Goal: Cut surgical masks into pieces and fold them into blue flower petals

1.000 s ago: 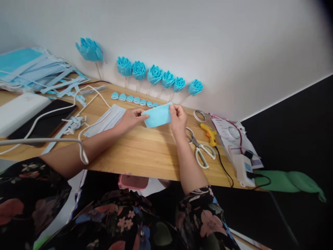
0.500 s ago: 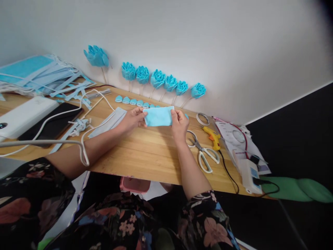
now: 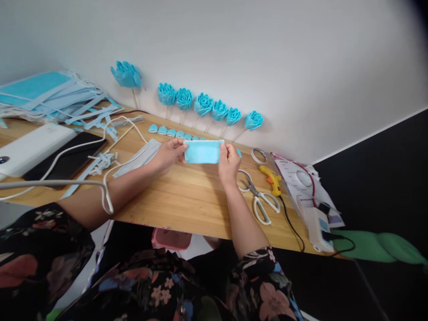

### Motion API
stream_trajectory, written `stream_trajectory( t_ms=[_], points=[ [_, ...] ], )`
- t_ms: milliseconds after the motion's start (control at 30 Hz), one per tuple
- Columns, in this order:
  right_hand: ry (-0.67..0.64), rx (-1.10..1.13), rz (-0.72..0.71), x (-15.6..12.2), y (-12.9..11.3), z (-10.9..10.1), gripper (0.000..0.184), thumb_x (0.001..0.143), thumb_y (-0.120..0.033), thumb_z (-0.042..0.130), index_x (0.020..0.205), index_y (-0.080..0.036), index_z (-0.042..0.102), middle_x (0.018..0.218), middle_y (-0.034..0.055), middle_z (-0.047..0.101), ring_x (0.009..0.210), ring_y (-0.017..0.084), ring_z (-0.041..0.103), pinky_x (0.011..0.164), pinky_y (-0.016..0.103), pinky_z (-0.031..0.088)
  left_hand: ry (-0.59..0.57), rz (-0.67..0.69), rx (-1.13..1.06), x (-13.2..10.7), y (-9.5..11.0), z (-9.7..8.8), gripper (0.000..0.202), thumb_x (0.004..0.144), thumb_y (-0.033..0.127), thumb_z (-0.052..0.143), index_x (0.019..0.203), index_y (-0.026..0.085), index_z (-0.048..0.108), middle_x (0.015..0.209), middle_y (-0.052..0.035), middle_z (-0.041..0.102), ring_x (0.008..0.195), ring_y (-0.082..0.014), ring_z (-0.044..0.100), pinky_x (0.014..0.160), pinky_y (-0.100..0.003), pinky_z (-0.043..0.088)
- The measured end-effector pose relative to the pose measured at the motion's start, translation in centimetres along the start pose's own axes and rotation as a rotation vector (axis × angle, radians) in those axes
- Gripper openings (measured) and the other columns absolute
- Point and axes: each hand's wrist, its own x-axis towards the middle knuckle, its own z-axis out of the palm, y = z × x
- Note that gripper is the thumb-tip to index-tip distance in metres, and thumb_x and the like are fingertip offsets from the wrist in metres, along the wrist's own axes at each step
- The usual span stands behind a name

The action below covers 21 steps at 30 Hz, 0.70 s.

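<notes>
A light blue rectangular piece of mask fabric (image 3: 202, 152) is stretched level between my two hands above the wooden table (image 3: 180, 196). My left hand (image 3: 170, 153) pinches its left edge and my right hand (image 3: 228, 161) pinches its right edge. Just behind it lies a row of several small blue folded petals (image 3: 174, 132). Several finished blue fabric roses (image 3: 203, 103) on sticks lean against the white wall. White-handled scissors (image 3: 259, 198) lie right of my right hand.
A yellow glue gun (image 3: 271, 177), a tape ring (image 3: 258, 155), papers and a white plug box (image 3: 317, 227) sit at the right. A white face mask (image 3: 138, 156), cut strips, a black phone (image 3: 67, 159), a white power bank (image 3: 31, 146) and a mask pile (image 3: 43, 91) lie left.
The blue piece was tilted a second ago; now both hands hold it level and pulled straight. The view has shifted slightly.
</notes>
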Motion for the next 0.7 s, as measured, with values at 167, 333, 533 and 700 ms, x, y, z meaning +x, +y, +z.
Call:
stream_trajectory(
  t_ms=[167,333,533,700],
  points=[
    [0.020,-0.004,-0.018,-0.11,0.16,0.10,0.042,0.097,-0.054,0.044,0.072,-0.021,0.054,0.061,-0.0051,0.044,0.060,0.012,0.040,0.062,0.026,0.033,-0.046,0.008,-0.060,0.09,-0.28,-0.11,0.017,0.086,0.017,0.071,0.083,0.015,0.054,0.069,0.0038,0.058,0.059,-0.0091,0.060,0.059,-0.026,0.059],
    [0.029,-0.013,-0.047,-0.09,0.11,0.05,0.042,0.098,-0.051,0.041,0.068,-0.022,0.046,0.060,-0.0051,0.041,0.060,0.012,0.039,0.062,0.026,0.031,-0.073,0.057,-0.048,-0.16,-0.17,0.14,0.014,0.088,0.017,0.067,0.081,0.014,0.056,0.070,0.0025,0.057,0.062,-0.0101,0.060,0.062,-0.027,0.060],
    [0.063,-0.011,-0.061,-0.07,-0.02,-0.08,0.040,0.098,-0.049,0.041,0.069,-0.022,0.046,0.062,-0.0044,0.043,0.061,0.012,0.039,0.062,0.027,0.031,-0.108,0.068,-0.076,-0.24,-0.15,0.36,0.012,0.078,0.016,0.077,0.083,0.012,0.067,0.081,-0.0013,0.066,0.072,-0.0118,0.064,0.066,-0.025,0.059],
    [0.045,0.002,-0.049,-0.19,-0.34,-0.16,0.040,0.097,-0.050,0.043,0.071,-0.022,0.050,0.062,-0.0046,0.044,0.062,0.012,0.039,0.061,0.026,0.032,-0.057,0.068,-0.098,-0.15,-0.33,0.10,0.020,0.076,0.015,0.078,0.068,0.013,0.060,0.068,0.0017,0.059,0.063,-0.0100,0.060,0.064,-0.026,0.059]
  ],
)
